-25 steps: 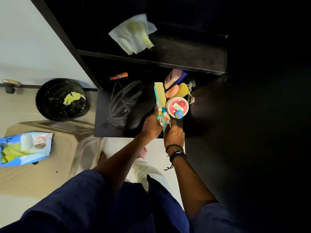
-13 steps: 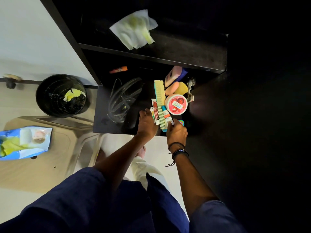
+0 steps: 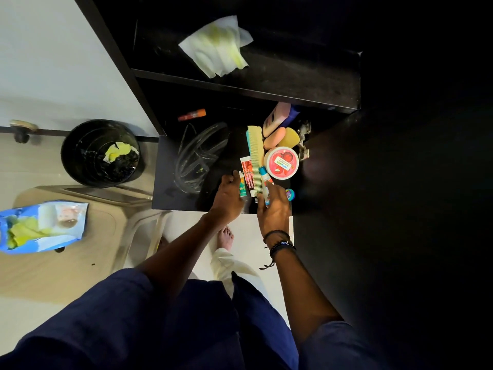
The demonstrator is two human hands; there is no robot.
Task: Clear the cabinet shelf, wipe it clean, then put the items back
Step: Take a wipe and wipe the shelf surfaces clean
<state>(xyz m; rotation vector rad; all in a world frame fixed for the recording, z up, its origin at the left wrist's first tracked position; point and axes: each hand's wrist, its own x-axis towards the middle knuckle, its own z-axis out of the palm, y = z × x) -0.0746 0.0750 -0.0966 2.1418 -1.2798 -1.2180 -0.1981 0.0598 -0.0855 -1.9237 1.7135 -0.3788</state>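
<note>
Now the left hand point(image 3: 226, 193) is lowered onto the lower shelf point(image 3: 170, 182), its fingers curled loosely beside a small green-and-white tube point(image 3: 242, 186); whether the tube is gripped or only touched cannot be told. The right hand point(image 3: 273, 206) is closed lightly round a blue-capped tube point(image 3: 264, 180), just beside the comb point(image 3: 254, 156). A second ago the comb and tubes were bunched together between both hands; they are now laid out side by side, a red tube point(image 3: 247, 174) between the green one and the comb, and the round red-lidded jar point(image 3: 281, 162) is left uncovered. The items are judged to be in the course of being put back. A used wipe point(image 3: 216, 46) is left on the upper shelf point(image 3: 293, 76). The cabinet's right side is lost in darkness, and a small blue-lidded pot point(image 3: 290, 194) is half hidden behind the right hand.
</note>
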